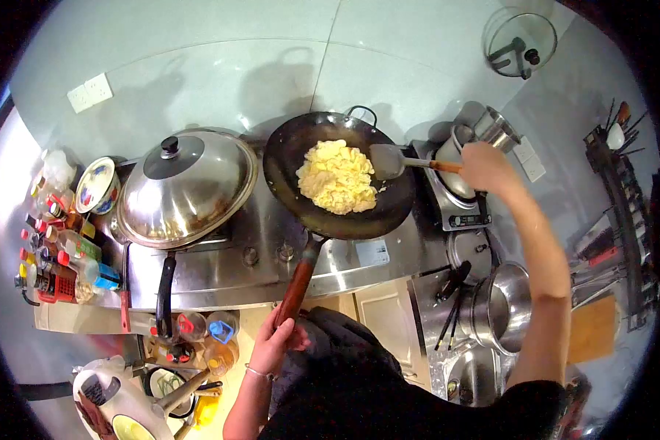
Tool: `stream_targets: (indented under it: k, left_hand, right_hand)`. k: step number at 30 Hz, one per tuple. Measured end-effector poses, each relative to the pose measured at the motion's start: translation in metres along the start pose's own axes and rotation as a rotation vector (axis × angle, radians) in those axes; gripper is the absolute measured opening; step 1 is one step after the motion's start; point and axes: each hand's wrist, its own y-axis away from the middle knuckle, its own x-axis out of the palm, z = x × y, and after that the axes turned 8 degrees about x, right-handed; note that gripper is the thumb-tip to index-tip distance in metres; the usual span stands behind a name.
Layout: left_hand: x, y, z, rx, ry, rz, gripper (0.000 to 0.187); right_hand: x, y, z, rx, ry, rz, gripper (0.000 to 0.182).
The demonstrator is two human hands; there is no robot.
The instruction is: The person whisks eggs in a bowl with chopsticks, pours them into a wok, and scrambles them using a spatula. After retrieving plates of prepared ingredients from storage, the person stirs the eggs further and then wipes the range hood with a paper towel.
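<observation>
Gripping the end of the brown handle of a wok (279, 176), the left hand (275, 339) has its fingers curled around the wood. The right hand (488, 167) is closed around the grip of a spatula (389, 161). A white sticker (372, 251) on the stove (330, 273) and the green and blue labels among the bottles (81, 246) carry print too small to read.

The wok is over the right part of the stove; whether it rests there cannot be told. Its long axis slants from a small loop at the far rim down to the handle, which points back toward the person and slightly left. The spatula lies nearly crosswise, blade inside the wok at the right edge of the scrambled egg (337, 180), grip to the right.

Close on the left is a domed lid (198, 202) on a pan, with a patterned bowl (99, 187) beyond it. A cooker (468, 220) stands beneath the right forearm, and steel pots (484, 312) sit nearer the person.
</observation>
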Motion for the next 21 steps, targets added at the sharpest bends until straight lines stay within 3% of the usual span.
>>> stream_targets:
  k: [2,5,6,9,10,11,13,15,17,19,21]
  left_hand:
    - [0.0,-0.001,-0.001,0.006,-0.01,0.01,0.051]
    - [0.002,0.0,-0.002,0.011,-0.004,0.017,0.052]
    - [0.003,0.001,-0.002,0.012,0.017,0.013,0.052]
    - [0.002,0.001,0.001,0.036,0.053,-0.011,0.052]
    - [0.002,0.001,0.002,0.023,0.058,-0.03,0.052]
    - [0.004,0.001,0.004,0.011,0.065,-0.05,0.052]
    - [0.008,0.0,-0.001,0.008,0.032,-0.069,0.052]
    - [0.006,0.003,-0.004,-0.019,0.03,-0.054,0.053]
    - [0.007,0.003,-0.007,-0.028,0.005,-0.049,0.053]
    - [0.007,0.002,-0.005,-0.033,-0.005,-0.035,0.053]
    - [0.006,0.002,0.0,-0.008,0.036,-0.058,0.053]
  right_hand:
    - [-0.01,-0.026,-0.015,0.14,-0.224,0.518,0.018]
    - [0.001,-0.048,-0.023,0.256,-0.193,0.68,0.024]
    - [0.016,-0.058,-0.032,0.078,-0.099,0.786,0.032]
    - [0.111,-0.068,-0.038,-0.124,-0.408,0.846,0.028]
    - [0.088,-0.048,-0.001,0.131,-0.604,0.831,0.032]
    - [0.129,-0.048,0.006,0.329,-0.969,0.901,0.025]
    - [0.159,-0.043,0.029,0.346,-1.222,0.832,0.024]
    - [0.137,-0.024,0.042,0.182,-1.131,0.642,0.029]
    - [0.137,0.002,0.041,-0.209,-0.804,0.062,0.032]
    - [0.091,0.041,0.041,-0.228,-0.655,-0.038,0.035]
    - [0.058,0.071,0.04,-0.241,-0.252,-0.209,0.035]
